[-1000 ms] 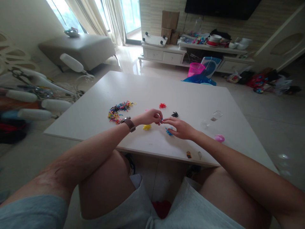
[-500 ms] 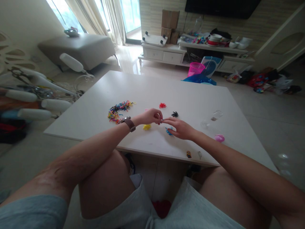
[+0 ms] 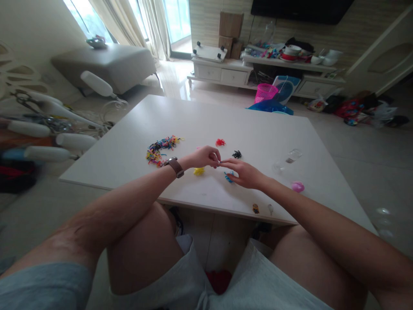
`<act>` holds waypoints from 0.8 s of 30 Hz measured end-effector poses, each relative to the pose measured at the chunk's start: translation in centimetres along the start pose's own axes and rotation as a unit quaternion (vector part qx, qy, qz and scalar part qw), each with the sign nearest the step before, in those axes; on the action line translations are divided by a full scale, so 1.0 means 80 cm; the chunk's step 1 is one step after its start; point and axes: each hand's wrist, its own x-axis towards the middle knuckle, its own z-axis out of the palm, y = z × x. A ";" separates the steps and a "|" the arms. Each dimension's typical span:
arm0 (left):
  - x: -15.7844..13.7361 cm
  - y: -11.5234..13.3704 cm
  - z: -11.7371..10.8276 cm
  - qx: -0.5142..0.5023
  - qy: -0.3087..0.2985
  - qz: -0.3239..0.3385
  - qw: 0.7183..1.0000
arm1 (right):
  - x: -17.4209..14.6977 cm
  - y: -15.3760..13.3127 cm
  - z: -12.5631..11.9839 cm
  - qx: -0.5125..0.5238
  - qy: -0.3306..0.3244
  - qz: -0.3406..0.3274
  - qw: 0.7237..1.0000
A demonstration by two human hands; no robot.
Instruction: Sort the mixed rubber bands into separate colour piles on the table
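My left hand point(image 3: 207, 157), with a watch point(image 3: 174, 166) on its wrist, is closed in a pinch above the middle of the table. What it pinches is too small to make out. The fingers of my right hand point(image 3: 247, 173) are stretched out, their tips meeting the left fingertips; its thumb is apart, over a small pile of blue rubber bands point(image 3: 229, 177). Around the hands lie piles of yellow bands point(image 3: 199, 171), red bands point(image 3: 220, 142) and black bands point(image 3: 237, 154). A pink pile is mostly hidden behind my left hand.
A curved heap of mixed-colour bands point(image 3: 158, 148) lies left on the white table point(image 3: 109, 159). To the right are a clear plastic container point(image 3: 294, 156) and a pink object point(image 3: 297, 186). A small yellow figure point(image 3: 255, 209) and a whitish piece point(image 3: 270, 209) sit near the front edge.
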 end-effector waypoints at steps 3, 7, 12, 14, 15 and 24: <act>0.001 -0.001 0.000 -0.006 -0.002 0.002 1.000 | 0.001 -0.003 -0.003 0.001 0.012 -0.003 1.000; 0.002 -0.001 -0.001 -0.010 0.006 0.001 1.000 | 0.004 -0.007 -0.007 0.002 0.060 0.004 0.998; 0.002 0.000 -0.003 0.008 0.015 -0.009 1.000 | 0.005 -0.005 -0.008 0.014 0.092 0.034 0.995; 0.002 -0.001 -0.004 0.013 0.019 -0.007 1.000 | 0.004 -0.002 -0.009 0.008 0.083 0.038 0.996; 0.002 -0.002 -0.004 0.015 0.023 -0.005 1.000 | 0.004 -0.001 -0.010 0.004 0.074 0.042 0.996; 0.005 -0.011 -0.009 0.039 0.043 0.008 0.998 | -0.003 0.011 -0.014 0.031 -0.039 0.088 0.995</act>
